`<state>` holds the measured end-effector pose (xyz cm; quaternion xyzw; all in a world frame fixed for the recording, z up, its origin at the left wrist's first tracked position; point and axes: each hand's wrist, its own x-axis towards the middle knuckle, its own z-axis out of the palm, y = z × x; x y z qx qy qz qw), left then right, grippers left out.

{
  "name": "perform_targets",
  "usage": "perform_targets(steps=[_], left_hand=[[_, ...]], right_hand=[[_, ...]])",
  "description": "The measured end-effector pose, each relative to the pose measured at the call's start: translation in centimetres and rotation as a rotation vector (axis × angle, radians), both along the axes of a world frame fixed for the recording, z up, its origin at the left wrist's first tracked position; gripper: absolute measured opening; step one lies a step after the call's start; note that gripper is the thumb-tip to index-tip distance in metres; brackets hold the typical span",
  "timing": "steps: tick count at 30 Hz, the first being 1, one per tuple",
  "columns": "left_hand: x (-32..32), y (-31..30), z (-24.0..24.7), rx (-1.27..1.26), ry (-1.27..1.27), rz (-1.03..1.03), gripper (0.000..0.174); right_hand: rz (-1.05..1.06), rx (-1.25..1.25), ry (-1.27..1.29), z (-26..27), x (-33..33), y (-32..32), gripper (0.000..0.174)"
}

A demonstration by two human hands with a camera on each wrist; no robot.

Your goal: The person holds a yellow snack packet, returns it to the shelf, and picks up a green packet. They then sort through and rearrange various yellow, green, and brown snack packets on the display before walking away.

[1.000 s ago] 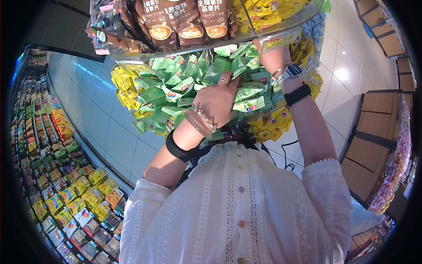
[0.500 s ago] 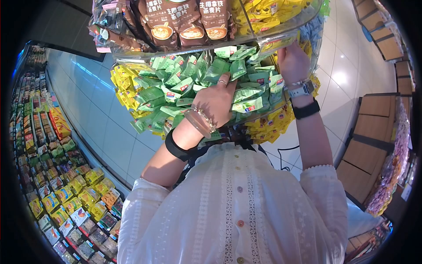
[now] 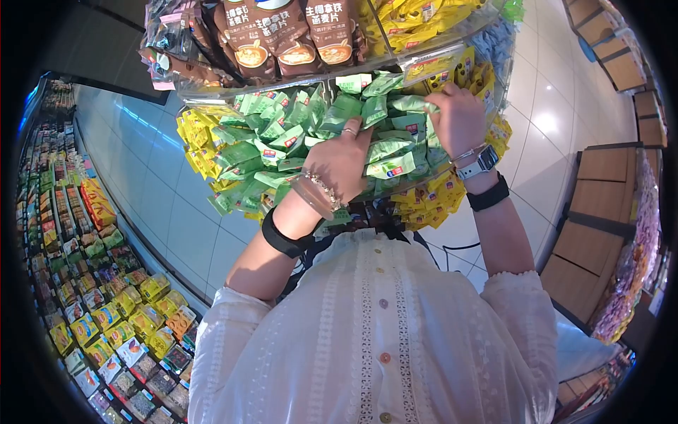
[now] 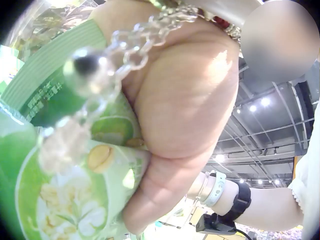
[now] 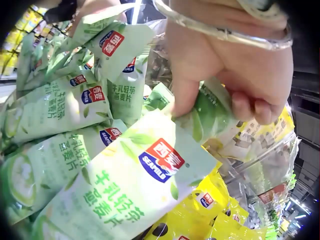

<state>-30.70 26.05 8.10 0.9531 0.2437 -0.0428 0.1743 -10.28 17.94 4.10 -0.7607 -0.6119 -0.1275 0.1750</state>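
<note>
A heap of green oatmeal packets [image 3: 247,152] fills the lower tier of a round display. My left hand [image 3: 339,166] rests on the packets near the middle, its forefinger stretched along them. In the left wrist view its thumb [image 4: 150,200] lies against the front of a green packet [image 4: 75,195]. At the right end of the heap, my right hand [image 3: 460,121] pinches one green oatmeal packet [image 5: 212,110] between thumb and curled fingers. Another green packet [image 5: 145,175] stands just below that hand, its front facing the wrist camera.
Yellow packets [image 5: 195,215] lie beside the green ones at the right. The tier above holds brown oatmeal bags [image 3: 293,42] and yellow packets behind a clear rim with a tag holder [image 3: 427,65]. Shelves of packaged goods [image 3: 120,311] stand at the left, wooden cabinets [image 3: 597,219] at the right.
My right hand moved right from under the tag holder, then came back left and toward me, now with a green oatmeal packet in its fingers. The left hand has stayed on the heap.
</note>
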Motion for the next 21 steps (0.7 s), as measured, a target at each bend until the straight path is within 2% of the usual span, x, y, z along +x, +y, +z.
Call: perform_targets(steps=[2,6,8,10,12,13,16,21], left_hand=[[0.0,0.0,-0.1,-0.003,-0.001,0.003,0.069],[0.1,-0.2,0.0,0.004,-0.006,0.015,0.067],[0.2,-0.2,0.0,0.004,-0.005,0.021,0.066],[0.1,-0.2,-0.1,-0.001,-0.018,-0.002,0.061],[0.0,-0.1,0.0,0.001,-0.018,-0.022,0.059],[-0.1,-0.1,0.1,0.003,-0.018,-0.047,0.056],[-0.4,-0.5,1.0,-0.019,0.01,-0.073,0.055],[-1.1,-0.8,1.5,0.001,-0.057,-0.081,0.053]], right_hand=[[-0.09,0.101,0.03,0.1,0.1,0.1,0.019],[-0.092,0.043,0.033,-0.2,-0.9,0.8,0.015],[0.069,-0.102,-0.037,-2.2,-1.3,1.7,0.008],[0.096,-0.164,-0.05,-2.7,-1.6,2.8,0.009],[0.004,-0.219,0.047,-2.8,-1.6,4.0,0.011],[0.013,-0.334,0.101,-2.0,-1.3,4.5,0.021],[0.008,-0.426,0.068,-2.9,-1.2,5.9,0.013],[0.04,-0.38,0.256,-4.5,-0.9,7.6,0.019]])
